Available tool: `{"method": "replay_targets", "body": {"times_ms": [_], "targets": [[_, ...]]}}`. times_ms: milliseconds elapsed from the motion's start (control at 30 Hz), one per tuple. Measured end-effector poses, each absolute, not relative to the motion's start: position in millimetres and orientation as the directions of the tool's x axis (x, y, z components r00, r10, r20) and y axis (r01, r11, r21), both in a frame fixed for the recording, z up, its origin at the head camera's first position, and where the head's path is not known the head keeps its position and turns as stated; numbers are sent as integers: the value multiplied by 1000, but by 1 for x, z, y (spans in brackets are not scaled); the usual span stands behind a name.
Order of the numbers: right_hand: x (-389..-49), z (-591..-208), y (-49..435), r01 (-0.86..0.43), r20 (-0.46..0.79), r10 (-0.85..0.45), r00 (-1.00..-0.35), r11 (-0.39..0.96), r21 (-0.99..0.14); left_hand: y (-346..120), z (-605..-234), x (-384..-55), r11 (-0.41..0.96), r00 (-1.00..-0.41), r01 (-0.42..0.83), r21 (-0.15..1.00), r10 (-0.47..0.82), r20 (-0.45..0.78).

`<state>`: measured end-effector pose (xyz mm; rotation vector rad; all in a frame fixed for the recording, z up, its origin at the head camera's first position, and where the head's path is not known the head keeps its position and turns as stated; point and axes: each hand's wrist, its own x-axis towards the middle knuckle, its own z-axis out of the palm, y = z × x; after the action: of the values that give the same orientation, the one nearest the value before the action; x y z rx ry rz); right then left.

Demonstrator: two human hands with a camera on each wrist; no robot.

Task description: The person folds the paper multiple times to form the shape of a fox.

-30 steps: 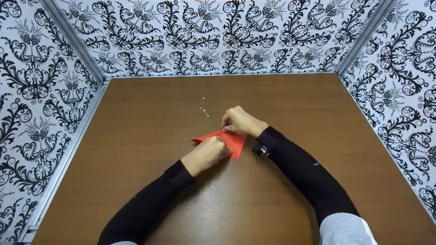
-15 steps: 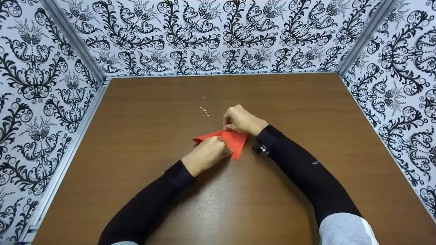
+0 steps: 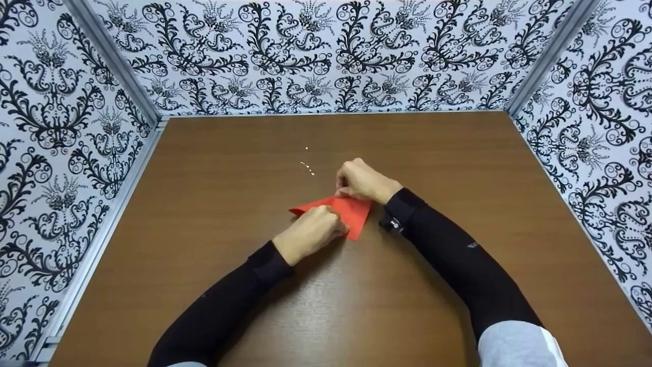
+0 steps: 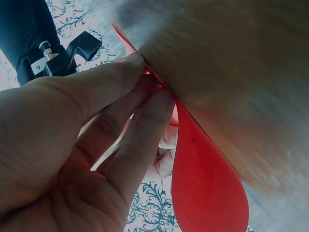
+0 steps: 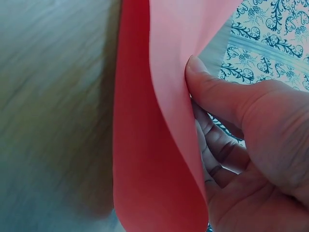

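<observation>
While holding a folded red paper sheet (image 3: 353,209) well in from the back edge of the brown wooden tabletop (image 3: 219,168), pinches its far side with fingers of the right hand (image 3: 362,178), near side with those of the left hand (image 3: 311,230), presumably to steady both layers.

L. hand (image 4: 96,130), near: thumb and fingers pinch the edge of a red paper sheet (image 4: 210,179), approx. along its length; the sheet bulges in a rounded curve to one side. Just beyond, R. hand (image 4: 167,139), partly hidden, w/ only some fingers visible. Far: dk. sleeve (image 4: 24,24) w/ blk. device (image 4: 62,62), incl. metal knob (image 4: 46,49) & sm. white label (image 4: 38,66). Bkgd.: patterned wall (image 4: 154,205); brn. tabletop (image 4: 251,72), blurred, alongside the paper.
</observation>
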<state>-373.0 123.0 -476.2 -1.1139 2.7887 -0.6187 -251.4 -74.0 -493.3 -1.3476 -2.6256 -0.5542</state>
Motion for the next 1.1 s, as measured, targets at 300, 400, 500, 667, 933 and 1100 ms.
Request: {"method": "replay_targets", "body": {"times_ms": [300, 400, 500, 667, 933, 1100], "targets": [[-375, -475, 127, -667, 95, -682, -725, 663, -340, -74, -493, -250, 560, -605, 796, 228, 749, 272], [-376, -476, 131, -655, 88, -670, -737, 677, -336, -74, -493, -250, 553, -595, 804, 220, 751, 285], [-377, -475, 135, -635, 73, -656, -751, 689, -348, -75, -494, -250, 552, -595, 803, 223, 749, 291], [-379, -475, 142, -618, 71, -639, -766, 701, -355, -74, -494, -250, 564, -605, 796, 217, 744, 285], [-382, -473, 154, -585, 52, -611, -790, 726, -362, -74, -493, -249, 560, -603, 798, 224, 743, 292], [-383, -474, 162, -586, 63, -606, -793, 730, -351, -73, -493, -249, 559, -602, 798, 224, 745, 288]]}}
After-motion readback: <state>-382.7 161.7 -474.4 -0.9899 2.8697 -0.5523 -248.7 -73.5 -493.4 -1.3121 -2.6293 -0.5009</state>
